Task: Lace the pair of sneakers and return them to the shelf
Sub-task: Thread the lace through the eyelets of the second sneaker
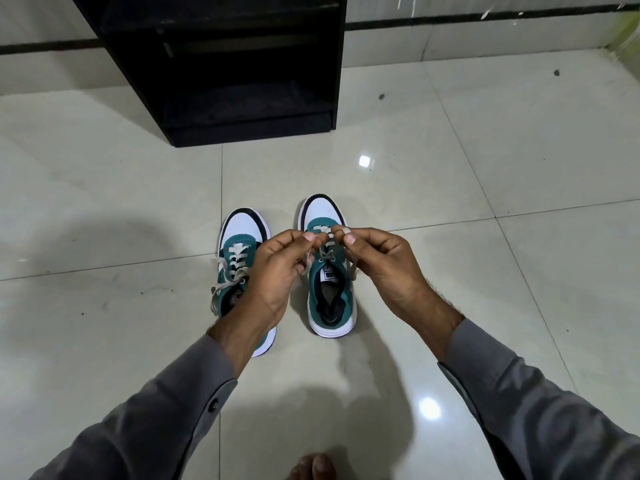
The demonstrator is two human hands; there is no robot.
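Two teal and white sneakers stand side by side on the tiled floor, toes pointing away from me. The left sneaker [239, 251] has its grey lace threaded and tied loosely; my forearm hides its heel. Over the right sneaker [330, 296] my left hand [277, 271] pinches one end of the grey lace [325, 254], and my right hand [381, 261] pinches the other end just above the eyelets. The lace crosses the lower eyelets of that shoe. A black shelf unit [221, 67] stands open on the floor beyond the shoes.
Glossy pale floor tiles [485, 168] stretch all around, with small dark specks at the right. A tiled wall with a dark stripe runs behind the shelf. My bare toes [311, 467] show at the bottom edge.
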